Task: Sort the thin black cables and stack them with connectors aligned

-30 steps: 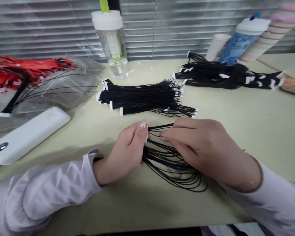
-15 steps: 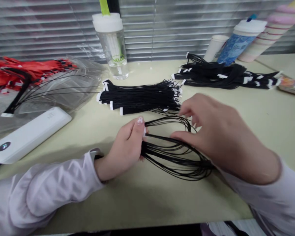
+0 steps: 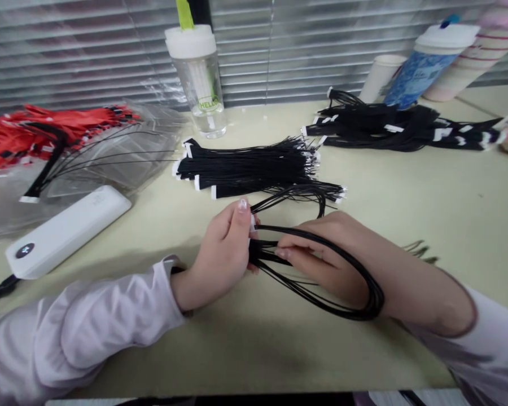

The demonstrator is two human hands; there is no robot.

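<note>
Desk: left hand pinches black wires at left end; right hand, inside their loop, pinches some.

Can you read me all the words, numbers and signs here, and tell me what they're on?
"HELLO", in green, on the clear plastic bottle with a white lid.
Too small to read: the mark on the round dark display of the long white plastic block.
Too blurred: the pale lettering on the blue-patterned cup with a white lid.
</note>
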